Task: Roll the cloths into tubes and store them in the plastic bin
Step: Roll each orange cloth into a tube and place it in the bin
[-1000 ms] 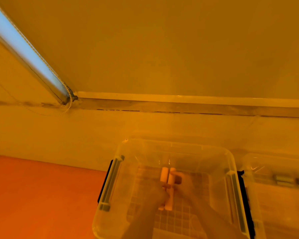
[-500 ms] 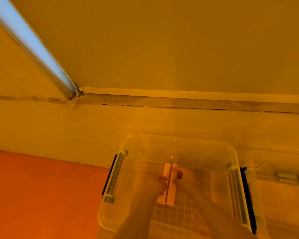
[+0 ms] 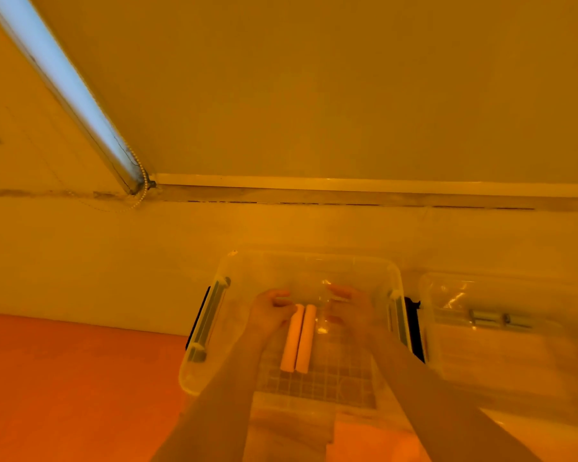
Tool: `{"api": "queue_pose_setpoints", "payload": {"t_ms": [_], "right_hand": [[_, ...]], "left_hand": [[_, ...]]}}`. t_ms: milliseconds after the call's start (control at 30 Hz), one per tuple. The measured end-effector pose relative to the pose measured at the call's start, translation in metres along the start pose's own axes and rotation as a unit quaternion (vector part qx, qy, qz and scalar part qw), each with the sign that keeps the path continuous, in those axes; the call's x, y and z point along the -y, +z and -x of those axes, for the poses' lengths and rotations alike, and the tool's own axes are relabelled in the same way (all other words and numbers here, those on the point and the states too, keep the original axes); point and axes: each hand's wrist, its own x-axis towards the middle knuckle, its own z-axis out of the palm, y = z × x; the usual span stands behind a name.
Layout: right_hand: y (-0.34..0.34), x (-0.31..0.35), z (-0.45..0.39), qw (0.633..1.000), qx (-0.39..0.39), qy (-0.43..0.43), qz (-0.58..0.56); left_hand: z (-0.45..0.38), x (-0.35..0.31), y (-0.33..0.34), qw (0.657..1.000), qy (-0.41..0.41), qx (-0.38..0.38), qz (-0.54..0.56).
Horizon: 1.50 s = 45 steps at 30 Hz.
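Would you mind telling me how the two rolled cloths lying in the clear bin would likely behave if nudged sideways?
The rolled cloths are tubes lying side by side on the flat floor of the plastic bin, so they would probably roll sideways. Being cloth, they likely sag if lifted by one end. Nothing visibly ties them, so they may unroll.

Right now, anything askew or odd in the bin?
Nothing stands out. Two rolled cloths lie side by side, touching and parallel, on the floor of the clear plastic bin. Left hand touches the left roll's far end; right hand is beside them, apart.
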Motion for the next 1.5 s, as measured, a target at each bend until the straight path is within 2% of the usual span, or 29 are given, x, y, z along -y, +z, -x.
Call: {"api": "queue_pose_setpoints", "payload": {"t_ms": [67, 333, 533, 633, 833, 1100, 1300, 1500], "right_hand": [[-0.005, 0.021, 0.02, 1.0, -0.007, -0.019, -0.018], [-0.055, 0.054, 0.105, 0.995, 0.055, -0.084, -0.012], [-0.11, 0.034, 0.168, 0.993, 0.072, -0.091, -0.019], [-0.138, 0.022, 0.199, 0.991, 0.094, -0.089, -0.019], [-0.169, -0.017, 0.223, 0.994, 0.062, -0.092, -0.014], [-0.16, -0.081, 0.216, 0.995, 0.057, -0.081, -0.014], [-0.147, -0.142, 0.183, 0.992, 0.047, -0.114, -0.016], [-0.148, -0.192, 0.156, 0.982, -0.003, -0.168, 0.084]], "left_hand": [[0.015, -0.014, 0.006, 0.999, 0.023, 0.002, 0.023], [0.096, -0.052, 0.037, 0.987, 0.102, -0.013, 0.124], [0.174, -0.041, 0.084, 0.974, 0.119, -0.001, 0.195], [0.204, -0.031, 0.101, 0.973, 0.128, -0.005, 0.191], [0.251, 0.003, 0.125, 0.978, 0.119, -0.007, 0.171], [0.238, 0.074, 0.129, 0.991, 0.059, 0.015, 0.121], [0.196, 0.133, 0.128, 0.993, 0.068, 0.031, 0.095], [0.156, 0.193, 0.117, 0.989, 0.126, 0.027, 0.069]]}}
